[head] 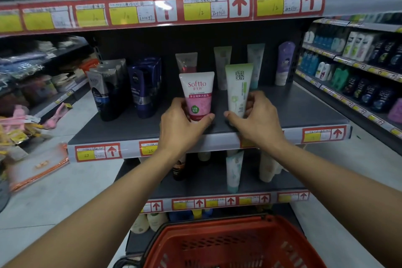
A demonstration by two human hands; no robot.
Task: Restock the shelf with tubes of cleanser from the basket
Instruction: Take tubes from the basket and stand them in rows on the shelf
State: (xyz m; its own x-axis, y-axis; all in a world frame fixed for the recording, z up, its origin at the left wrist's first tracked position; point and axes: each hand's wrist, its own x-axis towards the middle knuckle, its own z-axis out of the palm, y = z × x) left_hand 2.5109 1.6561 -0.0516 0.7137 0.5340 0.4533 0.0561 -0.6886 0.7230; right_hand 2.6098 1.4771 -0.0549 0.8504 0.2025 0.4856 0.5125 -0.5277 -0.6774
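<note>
My left hand (181,125) grips the lower end of a pink and white Softto cleanser tube (197,93), which stands upright on the dark middle shelf (304,113). My right hand (258,119) holds a pale green tube (238,87) upright beside it, to the right. Behind them stand more tubes: a pink one (186,62), a greenish one (221,65), a pale teal one (255,61) and a purple one (285,63). The red basket (235,243) sits low in front of me; I see no tubes inside it.
Dark tubes (106,91) and blue boxed tubes (144,85) fill the shelf's left side. The shelf below holds more tubes (233,172). Another shelving unit with bottles (359,67) runs along the right. Packaged goods (26,128) crowd the floor and racks at left.
</note>
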